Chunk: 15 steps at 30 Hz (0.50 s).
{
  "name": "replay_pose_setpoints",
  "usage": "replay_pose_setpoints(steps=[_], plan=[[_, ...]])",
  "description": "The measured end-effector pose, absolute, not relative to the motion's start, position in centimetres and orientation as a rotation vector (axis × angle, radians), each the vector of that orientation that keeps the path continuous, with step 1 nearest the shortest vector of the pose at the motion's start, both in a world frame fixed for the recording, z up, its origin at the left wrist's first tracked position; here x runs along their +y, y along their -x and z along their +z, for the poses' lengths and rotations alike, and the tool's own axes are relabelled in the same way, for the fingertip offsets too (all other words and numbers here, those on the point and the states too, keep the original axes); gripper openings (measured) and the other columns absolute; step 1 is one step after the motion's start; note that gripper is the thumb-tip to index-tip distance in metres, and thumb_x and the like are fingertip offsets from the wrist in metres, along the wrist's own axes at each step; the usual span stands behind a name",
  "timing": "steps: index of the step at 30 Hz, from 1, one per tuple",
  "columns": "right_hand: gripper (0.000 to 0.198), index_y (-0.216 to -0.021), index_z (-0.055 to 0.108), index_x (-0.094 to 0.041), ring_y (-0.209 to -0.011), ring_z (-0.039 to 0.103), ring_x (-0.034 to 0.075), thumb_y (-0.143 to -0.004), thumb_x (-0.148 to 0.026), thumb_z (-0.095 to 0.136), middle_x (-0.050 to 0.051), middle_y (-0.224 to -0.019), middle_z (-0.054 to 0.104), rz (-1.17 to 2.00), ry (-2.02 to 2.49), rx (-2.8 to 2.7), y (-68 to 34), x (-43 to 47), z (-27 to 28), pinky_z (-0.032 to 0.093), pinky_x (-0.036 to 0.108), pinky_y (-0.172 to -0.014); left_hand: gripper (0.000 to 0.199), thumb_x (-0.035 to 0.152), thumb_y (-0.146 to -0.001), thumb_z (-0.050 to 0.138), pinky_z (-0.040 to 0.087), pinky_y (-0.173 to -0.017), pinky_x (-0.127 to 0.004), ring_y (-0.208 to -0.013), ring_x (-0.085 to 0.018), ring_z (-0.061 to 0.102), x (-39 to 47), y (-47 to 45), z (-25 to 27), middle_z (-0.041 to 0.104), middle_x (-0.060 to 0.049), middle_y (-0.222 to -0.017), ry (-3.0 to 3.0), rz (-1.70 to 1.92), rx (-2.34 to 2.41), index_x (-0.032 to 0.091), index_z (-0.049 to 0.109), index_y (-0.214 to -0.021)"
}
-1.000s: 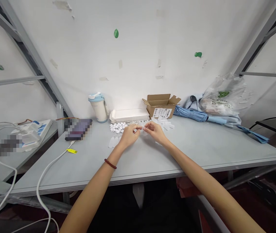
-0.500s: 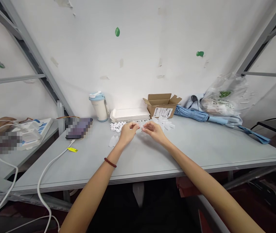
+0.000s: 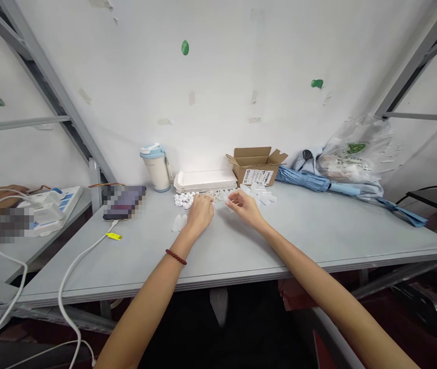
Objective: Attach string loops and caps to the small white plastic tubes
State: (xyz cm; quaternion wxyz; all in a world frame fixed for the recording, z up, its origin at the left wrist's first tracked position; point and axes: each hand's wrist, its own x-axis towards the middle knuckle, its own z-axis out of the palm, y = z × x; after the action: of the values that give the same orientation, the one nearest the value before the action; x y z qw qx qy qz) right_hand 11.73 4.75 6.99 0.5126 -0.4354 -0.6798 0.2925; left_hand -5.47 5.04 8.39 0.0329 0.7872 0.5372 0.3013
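Observation:
My left hand [image 3: 200, 213] is low over the table with its fingers curled together, beside small white caps [image 3: 184, 200] lying in a loose heap. Whatever is between its fingertips is hidden. To its right, my right hand [image 3: 244, 206] has thumb and fingers drawn together at a small clear plastic piece [image 3: 225, 196]. Just beyond that hand lies a spread of translucent plastic pieces [image 3: 261, 196]. A few more translucent rounded pieces [image 3: 179, 222] rest left of my left wrist. Small pale parts [image 3: 218, 195] show behind and between the hands.
Along the wall stand a cup [image 3: 157, 169], a white tray [image 3: 206, 179] and an open cardboard box [image 3: 257, 166]. A folded blue umbrella [image 3: 311, 182] and a plastic bag [image 3: 357, 154] are on the right. A phone [image 3: 124, 202] with a cable is left; another person's hand [image 3: 1, 200] is beyond.
My left hand has parted from my right and turned down toward the table near the white caps. The right hand has stayed almost in place.

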Motion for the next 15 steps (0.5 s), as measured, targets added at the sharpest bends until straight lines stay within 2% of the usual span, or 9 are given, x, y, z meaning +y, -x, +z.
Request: replay_pose_setpoints(steps=[3, 5, 9, 12, 15], plan=[[0.028, -0.089, 0.05, -0.019, -0.064, 0.06, 0.013, -0.076, -0.042, 0.06, 0.003, -0.087, 0.06, 0.705, 1.064, -1.645, -11.6, 4.6, 6.9, 0.048, 0.028, -0.056, 0.033, 0.003, -0.08, 0.038, 0.043, -0.091, -0.037, -0.108, -0.026, 0.05, 5.2, 5.6, 8.1, 0.065, -0.012, -0.103, -2.566, 0.742, 1.654, 0.011, 0.066, -0.096], [0.03, -0.092, 0.048, -0.02, -0.058, 0.059, 0.011, -0.077, -0.043, 0.058, 0.003, -0.089, 0.058, 0.725, 1.075, -1.648, -11.5, 4.6, 6.8, 0.047, 0.027, -0.052, 0.034, 0.0, -0.078, 0.038, 0.044, -0.089, -0.038, -0.107, -0.027, 0.05, 5.2, 5.5, 7.8, 0.065, -0.012, -0.102, -2.647, 0.589, 1.631, 0.012, 0.067, -0.091], [0.029, -0.095, 0.046, -0.02, -0.061, 0.061, 0.013, -0.078, -0.041, 0.057, 0.003, -0.089, 0.057, 0.744, 1.06, -1.676, -11.4, 4.6, 6.6, 0.047, 0.027, -0.052, 0.031, -0.002, -0.074, 0.04, 0.044, -0.085, -0.044, -0.104, -0.032, 0.053, 5.0, 5.1, 7.6, 0.065, -0.017, -0.097, -2.723, 0.416, 1.658, 0.011, 0.067, -0.082], [0.028, -0.097, 0.046, -0.02, -0.065, 0.061, 0.013, -0.078, -0.037, 0.056, 0.004, -0.092, 0.056, 0.729, 1.066, -1.721, -11.4, 4.7, 6.4, 0.048, 0.028, -0.055, 0.031, 0.0, -0.075, 0.04, 0.043, -0.088, -0.044, -0.105, -0.031, 0.054, 5.0, 5.0, 7.9, 0.066, -0.018, -0.098, -2.589, 0.644, 1.648, 0.009, 0.067, -0.086], [0.026, -0.097, 0.047, -0.02, -0.072, 0.06, 0.015, -0.077, -0.033, 0.055, 0.006, -0.096, 0.058, 0.668, 1.09, -1.768, -11.4, 4.6, 6.4, 0.05, 0.03, -0.06, 0.025, 0.007, -0.077, 0.045, 0.045, -0.09, -0.039, -0.097, -0.025, 0.06, 5.3, 5.1, 8.7, 0.068, -0.013, -0.097, -2.133, 1.051, 1.513, 0.011, 0.068, -0.087]])
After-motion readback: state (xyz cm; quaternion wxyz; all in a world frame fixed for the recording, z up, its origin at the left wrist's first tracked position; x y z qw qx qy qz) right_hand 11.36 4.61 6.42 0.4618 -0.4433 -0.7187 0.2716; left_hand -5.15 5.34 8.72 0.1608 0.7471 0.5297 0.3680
